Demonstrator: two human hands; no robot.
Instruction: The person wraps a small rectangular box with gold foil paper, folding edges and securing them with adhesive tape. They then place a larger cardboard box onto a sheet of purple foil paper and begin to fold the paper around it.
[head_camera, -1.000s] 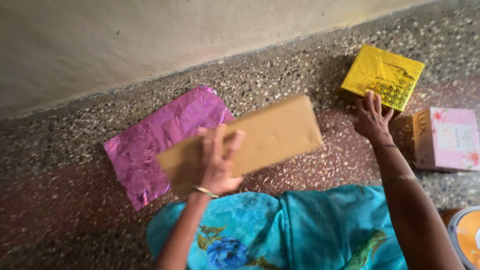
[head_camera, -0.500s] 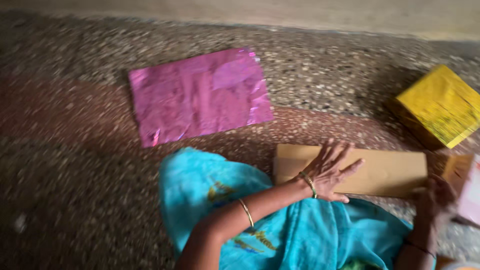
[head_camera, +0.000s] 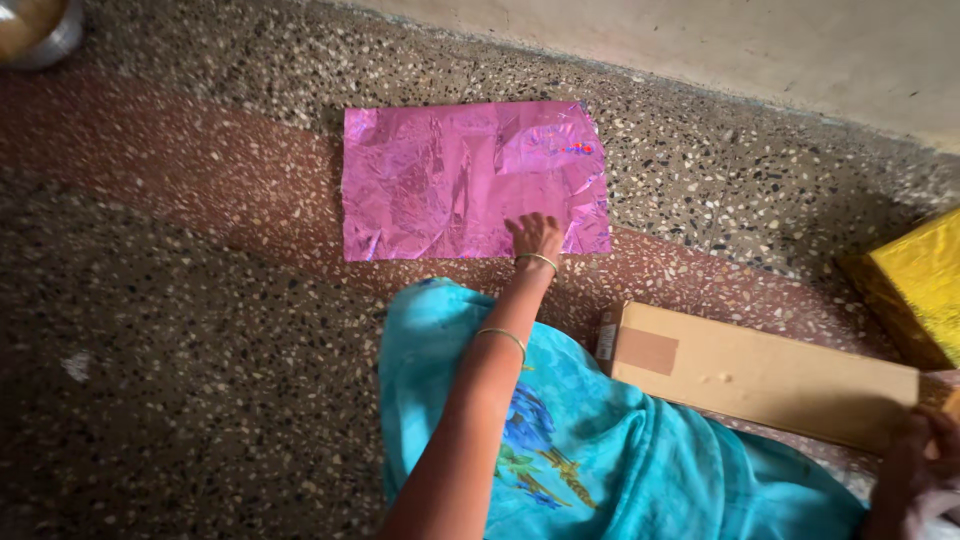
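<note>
Pink foil sheet (head_camera: 470, 180) lies flat on the speckled floor (head_camera: 180, 330) at twelve o'clock, left hand (head_camera: 535, 237) resting fingers-down on its near edge. Right hand (head_camera: 925, 455) at four o'clock grips the end of the long cardboard box (head_camera: 760, 375); yellow foil box (head_camera: 920, 285) at three.

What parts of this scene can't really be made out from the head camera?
- Right hand: cut off at the bottom right corner; its grip at the end of the cardboard box cannot be told.
- Gold-wrapped box: the right edge cuts it.
- Metal vessel: only a sliver shows at the top left corner.
- Left hand: seen from behind on the pink foil sheet; its fingertips barely show.
</note>
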